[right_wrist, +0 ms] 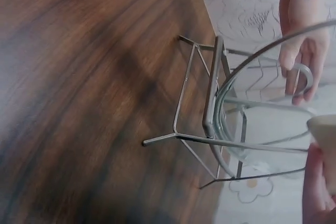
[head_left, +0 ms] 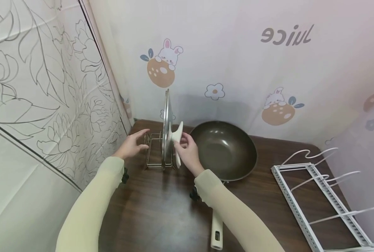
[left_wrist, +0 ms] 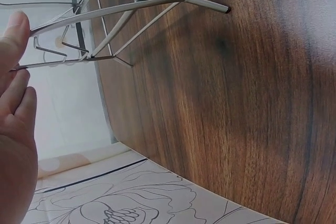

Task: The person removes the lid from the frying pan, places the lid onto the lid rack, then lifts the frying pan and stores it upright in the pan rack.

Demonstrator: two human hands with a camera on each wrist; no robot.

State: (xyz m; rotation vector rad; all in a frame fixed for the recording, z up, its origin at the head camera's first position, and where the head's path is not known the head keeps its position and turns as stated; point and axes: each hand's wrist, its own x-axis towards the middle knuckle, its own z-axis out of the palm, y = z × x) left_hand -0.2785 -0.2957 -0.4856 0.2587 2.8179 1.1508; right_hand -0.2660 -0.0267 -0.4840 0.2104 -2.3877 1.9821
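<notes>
A glass lid [head_left: 166, 129] with a metal rim stands upright in a small wire rack [head_left: 153, 164] on the table. My right hand [head_left: 188, 150] holds the lid's cream handle [head_left: 178, 134] between thumb and fingers. In the right wrist view, the lid's curved rim crosses the rack's wires [right_wrist: 212, 87], and part of the handle [right_wrist: 324, 129] shows by my fingers. My left hand [head_left: 132, 144] is at the rack's left end, thumb and fingers apart on either side of the end wire [left_wrist: 121, 9]. Whether they touch the wire is hard to tell.
Right of the lid sits a dark wok [head_left: 224, 150], its cream handle [head_left: 216, 231] pointing toward me under my right forearm. A white rack [head_left: 295, 206] with wire dividers lies at the table's right. A printed curtain [head_left: 224, 52] hangs behind the brown wooden table [head_left: 161, 210].
</notes>
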